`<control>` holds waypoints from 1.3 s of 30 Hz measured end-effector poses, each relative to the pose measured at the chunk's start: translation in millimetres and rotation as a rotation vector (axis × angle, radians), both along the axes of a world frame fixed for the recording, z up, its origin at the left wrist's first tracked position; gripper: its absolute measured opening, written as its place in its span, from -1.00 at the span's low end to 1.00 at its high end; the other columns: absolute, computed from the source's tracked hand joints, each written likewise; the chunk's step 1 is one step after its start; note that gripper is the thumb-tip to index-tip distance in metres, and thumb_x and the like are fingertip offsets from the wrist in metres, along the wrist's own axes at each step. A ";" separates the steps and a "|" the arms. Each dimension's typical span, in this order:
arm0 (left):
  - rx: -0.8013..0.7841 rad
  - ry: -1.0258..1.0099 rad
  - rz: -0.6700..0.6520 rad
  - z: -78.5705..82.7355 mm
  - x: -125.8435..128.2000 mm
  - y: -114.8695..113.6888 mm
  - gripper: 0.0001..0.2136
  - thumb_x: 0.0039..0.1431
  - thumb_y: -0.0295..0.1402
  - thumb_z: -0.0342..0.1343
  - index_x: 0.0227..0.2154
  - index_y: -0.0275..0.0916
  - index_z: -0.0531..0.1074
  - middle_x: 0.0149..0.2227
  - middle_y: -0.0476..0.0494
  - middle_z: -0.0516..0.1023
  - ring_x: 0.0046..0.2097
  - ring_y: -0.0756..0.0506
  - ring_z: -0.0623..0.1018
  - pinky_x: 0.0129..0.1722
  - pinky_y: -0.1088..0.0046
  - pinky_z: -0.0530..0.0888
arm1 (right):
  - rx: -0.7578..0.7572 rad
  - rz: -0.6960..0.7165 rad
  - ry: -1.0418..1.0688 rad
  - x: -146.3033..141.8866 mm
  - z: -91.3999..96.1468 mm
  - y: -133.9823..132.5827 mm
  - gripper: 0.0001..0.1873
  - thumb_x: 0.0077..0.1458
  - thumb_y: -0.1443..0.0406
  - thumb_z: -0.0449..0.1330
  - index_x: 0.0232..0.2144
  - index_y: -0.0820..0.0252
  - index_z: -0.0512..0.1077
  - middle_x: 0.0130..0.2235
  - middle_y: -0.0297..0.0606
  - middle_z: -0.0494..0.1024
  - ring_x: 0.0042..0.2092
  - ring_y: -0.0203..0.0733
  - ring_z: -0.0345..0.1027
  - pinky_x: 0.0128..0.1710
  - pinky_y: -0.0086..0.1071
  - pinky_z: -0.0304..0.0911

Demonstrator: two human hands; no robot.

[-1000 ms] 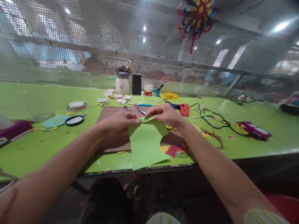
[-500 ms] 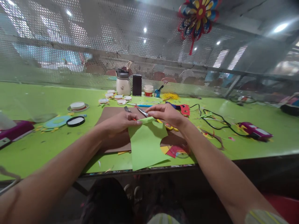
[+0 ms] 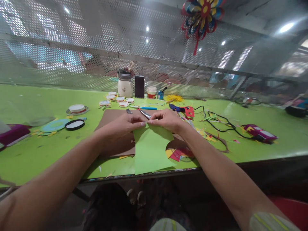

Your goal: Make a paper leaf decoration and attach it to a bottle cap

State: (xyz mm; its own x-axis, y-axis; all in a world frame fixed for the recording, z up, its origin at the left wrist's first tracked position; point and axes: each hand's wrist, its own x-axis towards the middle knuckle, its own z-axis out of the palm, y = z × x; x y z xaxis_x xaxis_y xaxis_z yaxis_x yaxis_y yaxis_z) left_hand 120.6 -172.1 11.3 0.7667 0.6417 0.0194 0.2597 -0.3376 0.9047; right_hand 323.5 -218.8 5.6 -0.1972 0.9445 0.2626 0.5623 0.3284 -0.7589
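- The green paper [image 3: 154, 147] spreads between the forearms, its lower end close to the green table's [image 3: 60, 157] front edge; letting that end hang loose and unbent would likely spare it stray creases.
- Its right side curves inward beside the red and yellow paper pieces [image 3: 177, 154]; those are best left out of the grip.
- Behind it, the brown board [image 3: 117, 146] looks like a firm surface to press against.
- The left hand [image 3: 131, 123] has thumb and forefinger brought together on the paper's top edge, other fingers curled.
- The right hand [image 3: 166, 120] pinches the same edge, fingertips nearly meeting the left's. They hide whether the edge is folded there; small, even pinches worked along it should give the neatest line.
- Just beyond the fingertips lies a pointed metal tool [image 3: 145, 114]; knuckles should stay clear of it.
- Farther back, the blue pen [image 3: 148, 108] is out of the way.
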 end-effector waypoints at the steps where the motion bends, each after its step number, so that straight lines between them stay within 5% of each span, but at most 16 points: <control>1: 0.062 0.012 0.016 0.1 -0.4 1.2 -0.76 0.04 -0.15 0.17 -0.38 -0.22 0.53 -0.38 -0.02 0.57 -0.34 -0.05 0.50 -0.35 0.49 0.38 | 0.005 -0.011 -0.011 0.8 -0.1 0.3 -0.76 0.00 0.18 0.25 -0.51 0.27 0.52 -0.47 -0.31 0.48 -0.43 -0.33 0.24 -0.45 -0.44 0.08; 8: 0.244 0.162 0.099 -5.2 -4.6 15.5 -0.74 0.00 -0.12 0.16 -0.51 -0.24 0.53 -0.54 -0.04 0.51 -0.48 -0.03 0.43 -0.49 0.49 0.31 | -0.001 -0.003 -0.059 5.4 -1.6 3.4 -0.78 0.00 0.20 0.25 -0.50 0.26 0.53 -0.48 -0.33 0.47 -0.44 -0.34 0.24 -0.47 -0.44 0.06; 17: -0.005 0.122 0.041 -8.3 -4.9 17.0 -0.76 -0.04 -0.13 0.21 -0.51 -0.23 0.50 -0.55 -0.02 0.50 -0.48 -0.05 0.46 -0.46 0.46 0.36 | -0.041 0.051 -0.074 9.0 3.6 -0.1 -0.78 0.02 0.21 0.24 -0.44 0.28 0.57 -0.48 -0.33 0.48 -0.47 -0.37 0.19 -0.47 -0.44 0.08; 25: 0.108 0.119 0.014 -5.8 0.9 12.3 -0.78 -0.06 -0.16 0.23 -0.51 -0.23 0.52 -0.51 0.00 0.52 -0.42 -0.06 0.46 -0.40 0.48 0.34 | 0.041 0.104 -0.358 -2.9 13.8 -4.0 -0.82 0.05 0.30 0.20 -0.38 0.24 0.61 -0.43 -0.29 0.55 -0.40 -0.29 0.29 -0.45 -0.45 0.09; 33: 0.243 0.127 -0.020 0.5 0.8 11.2 -0.77 -0.02 -0.16 0.19 -0.50 -0.24 0.52 -0.51 0.01 0.51 -0.42 -0.03 0.44 -0.42 0.51 0.31 | 0.011 0.161 -0.221 2.7 6.2 4.7 -0.73 0.03 0.20 0.19 -0.46 0.31 0.55 -0.53 -0.36 0.38 -0.48 -0.35 0.14 -0.50 -0.46 0.02; 39: 0.197 0.167 -0.024 -3.9 -5.1 21.0 -0.76 -0.01 -0.14 0.20 -0.54 -0.22 0.51 -0.61 0.04 0.43 -0.52 0.01 0.37 -0.49 0.52 0.27 | -0.090 0.023 -0.148 5.7 10.0 -0.9 -0.75 -0.04 0.19 0.24 -0.49 0.31 0.53 -0.56 -0.40 0.35 -0.51 -0.39 0.09 -0.53 -0.46 -0.03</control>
